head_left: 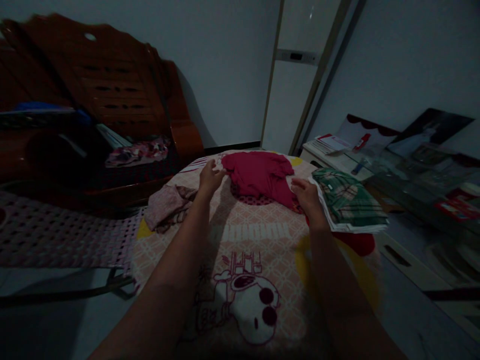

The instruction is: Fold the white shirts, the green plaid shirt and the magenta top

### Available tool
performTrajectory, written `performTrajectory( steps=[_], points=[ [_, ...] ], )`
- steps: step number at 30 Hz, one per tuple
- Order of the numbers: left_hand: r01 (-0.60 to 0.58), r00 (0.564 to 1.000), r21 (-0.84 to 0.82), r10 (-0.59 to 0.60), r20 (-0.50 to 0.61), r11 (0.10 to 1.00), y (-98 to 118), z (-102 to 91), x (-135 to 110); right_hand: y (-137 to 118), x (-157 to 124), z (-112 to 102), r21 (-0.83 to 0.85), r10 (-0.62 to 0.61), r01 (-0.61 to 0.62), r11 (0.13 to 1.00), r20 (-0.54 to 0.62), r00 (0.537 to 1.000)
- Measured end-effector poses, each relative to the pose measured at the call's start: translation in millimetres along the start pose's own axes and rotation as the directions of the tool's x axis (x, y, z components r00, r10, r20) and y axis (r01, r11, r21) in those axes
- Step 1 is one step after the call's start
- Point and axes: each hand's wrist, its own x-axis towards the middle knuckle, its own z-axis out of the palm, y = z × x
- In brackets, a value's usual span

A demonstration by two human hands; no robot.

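A crimson garment (258, 172) lies loosely spread at the far side of the round table. My left hand (210, 180) is just off its left edge, fingers apart, with nothing visible in it. On the other side, my right hand (306, 196) hovers by the garment's right edge, its fingers loosely bent and apart. A folded green plaid cloth (347, 197) rests on white folded fabric (330, 217) to the right of that hand. Left of my left forearm lies a crumpled pinkish garment (168, 202). Whether either hand touches the crimson garment is hard to tell in the dim light.
A patterned cloth (258, 237) with a cartoon dog covers the table. A carved wooden bench (108, 85) and a woven lounger (71, 230) stand at left. A tall white cabinet unit (292, 85) is behind. To the right, a low cabinet (408, 265) carries papers and pictures.
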Motion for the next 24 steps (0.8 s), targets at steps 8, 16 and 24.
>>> performTrajectory(
  steps=[8,16,24],
  points=[
    [0.086,0.964,0.124,-0.114,0.240,0.989,-37,36.7,-42,9,-30,13,-0.690,0.115,-0.032,0.723,0.075,0.990],
    [-0.109,0.957,0.268,0.028,0.290,0.957,-29,58.6,-60,8,-30,4,-0.797,0.168,0.038,0.602,0.173,0.971],
    [-0.272,0.952,0.381,0.188,0.243,0.884,-25,68.2,-63,20,-18,2,-0.263,0.014,-0.008,0.965,0.021,1.000]
  ],
)
